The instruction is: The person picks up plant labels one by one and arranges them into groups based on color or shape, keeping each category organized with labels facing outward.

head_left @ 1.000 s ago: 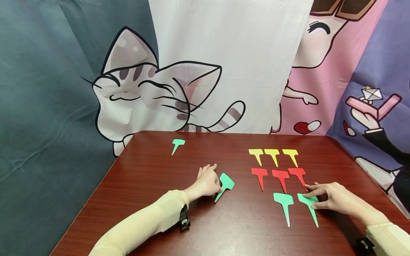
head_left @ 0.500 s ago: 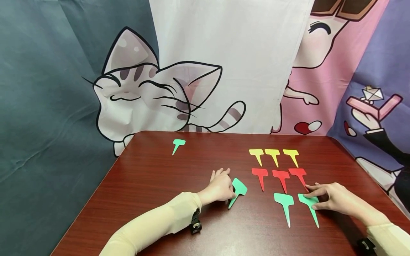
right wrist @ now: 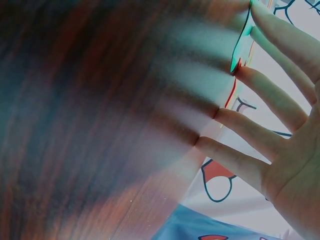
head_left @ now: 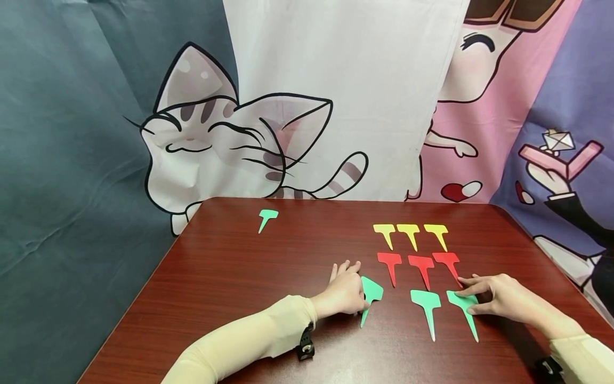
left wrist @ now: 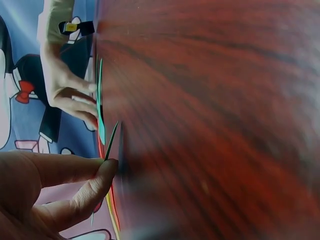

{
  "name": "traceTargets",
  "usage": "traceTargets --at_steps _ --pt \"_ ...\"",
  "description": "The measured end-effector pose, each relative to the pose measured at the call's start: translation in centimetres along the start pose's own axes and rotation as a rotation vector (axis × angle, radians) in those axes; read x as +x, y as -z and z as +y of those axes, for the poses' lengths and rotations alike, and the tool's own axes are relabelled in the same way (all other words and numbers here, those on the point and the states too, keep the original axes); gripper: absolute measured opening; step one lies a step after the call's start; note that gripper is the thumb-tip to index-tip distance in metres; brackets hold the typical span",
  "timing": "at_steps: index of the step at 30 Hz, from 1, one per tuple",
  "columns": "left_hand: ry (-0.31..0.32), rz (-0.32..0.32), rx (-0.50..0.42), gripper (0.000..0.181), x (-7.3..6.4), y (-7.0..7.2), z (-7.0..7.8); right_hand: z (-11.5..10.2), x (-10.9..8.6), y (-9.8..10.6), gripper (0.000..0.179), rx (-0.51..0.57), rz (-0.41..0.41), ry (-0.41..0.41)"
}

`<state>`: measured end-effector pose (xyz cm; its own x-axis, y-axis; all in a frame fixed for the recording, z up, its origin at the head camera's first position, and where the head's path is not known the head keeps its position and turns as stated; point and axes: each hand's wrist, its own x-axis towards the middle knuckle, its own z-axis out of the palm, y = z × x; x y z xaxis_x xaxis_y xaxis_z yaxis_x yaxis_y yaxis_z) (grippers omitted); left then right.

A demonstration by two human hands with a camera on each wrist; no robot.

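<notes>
My left hand (head_left: 342, 294) pinches a green T-shaped plant label (head_left: 372, 289) between thumb and forefinger, its other fingers spread. In the left wrist view, that label (left wrist: 112, 142) is seen edge-on above its shadow, point upward. At the right, my right hand (head_left: 501, 298) rests thumb and forefinger on another green label (head_left: 461, 301) lying flat, partly covered by the fingers. In the right wrist view, the right hand's fingers (right wrist: 245, 127) are nearly straight, tips down at the tabletop. A further green label (head_left: 426, 305) lies between the two hands.
Behind the green labels lie a row of red labels (head_left: 420, 262) and a row of yellow labels (head_left: 408, 230). One green label (head_left: 267, 216) lies at the back left of the brown table (head_left: 201, 277). A printed curtain (head_left: 384, 106) hangs behind the table.
My left hand has moved right and toward me with the pinched green label, approaching the green label in the front row. The right hand stays in place.
</notes>
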<state>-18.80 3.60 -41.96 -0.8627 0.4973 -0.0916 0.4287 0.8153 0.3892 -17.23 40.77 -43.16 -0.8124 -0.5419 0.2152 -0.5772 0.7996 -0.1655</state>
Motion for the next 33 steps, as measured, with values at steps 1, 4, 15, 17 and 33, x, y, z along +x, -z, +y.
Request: traceTargets --at_steps 1,4,15,17,33 --pt "0.0 0.002 0.004 0.04 0.0 -0.1 0.1 0.0 0.0 0.0 0.038 -0.002 0.001 0.001" --pt "0.001 0.008 0.019 0.039 0.0 -0.5 0.5 0.0 0.0 0.0 0.038 -0.003 0.007 0.004" --pt "0.003 0.018 0.038 0.039 0.2 -1.4 1.6 0.2 -0.2 -0.3 0.039 0.01 0.044 0.023" --pt "0.005 0.02 0.042 0.039 0.3 -1.5 1.8 0.2 -0.2 -0.3 0.039 0.015 0.042 0.019" --pt "0.027 0.018 0.035 0.036 0.6 -2.1 3.4 0.2 -0.1 -0.2 0.04 -0.003 0.016 0.009"
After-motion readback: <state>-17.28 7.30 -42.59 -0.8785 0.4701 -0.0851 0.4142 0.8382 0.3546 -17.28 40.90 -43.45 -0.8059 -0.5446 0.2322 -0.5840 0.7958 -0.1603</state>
